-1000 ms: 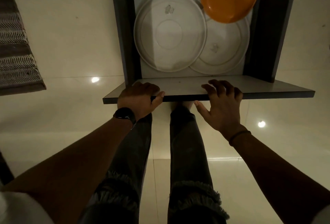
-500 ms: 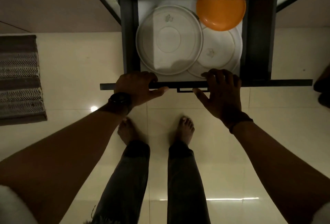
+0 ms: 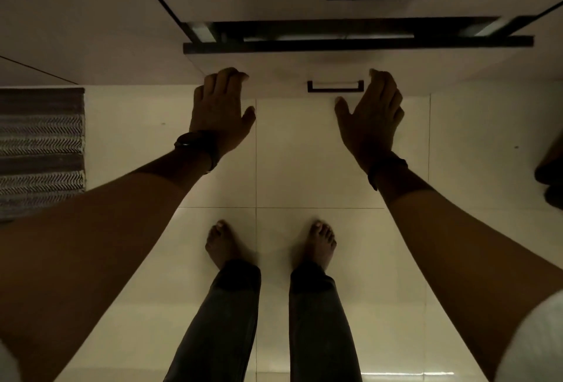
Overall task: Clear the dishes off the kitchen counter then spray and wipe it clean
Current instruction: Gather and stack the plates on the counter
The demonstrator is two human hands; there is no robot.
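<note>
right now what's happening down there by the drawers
A person stands barefoot on the tiled floor, leaning over a low drawer. The left hand and right hand press flat against the drawer front, one either side of its small dark handle, with no grip on anything. The drawer is nearly shut, only a narrow dark gap showing along its top, with nothing of its contents visible. A striped mat lies to the left.
</note>
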